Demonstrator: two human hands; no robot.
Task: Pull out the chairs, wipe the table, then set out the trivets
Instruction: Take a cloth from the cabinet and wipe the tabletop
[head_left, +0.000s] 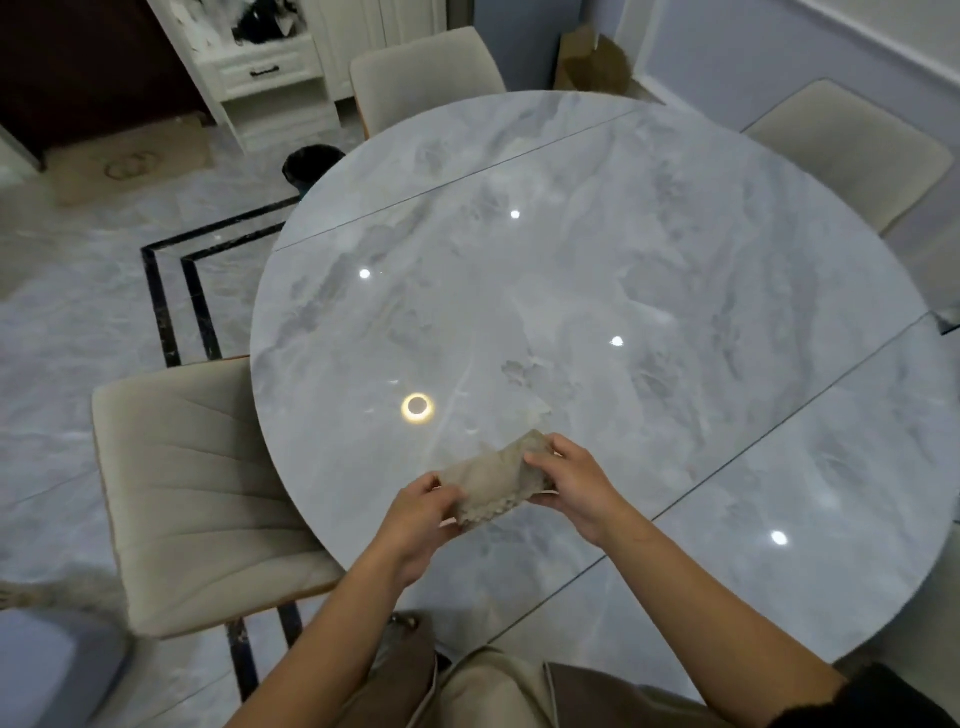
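Chairs of beige padded fabric ring the round grey marble-patterned table (571, 234): left chair (197, 493), far chair (421, 73), right chair (847, 150). Over its near edge, left hand (421, 514) and right hand (571, 488) each pinch an end of a crumpled beige cloth (498, 480). A black bin (311, 163) stands beyond the left rim.

Grey marble floor (78, 322) with black border stripes (158, 312), white drawer cabinet (260, 73), pale blue panelled wall (727, 47), brown cardboard box (587, 62)
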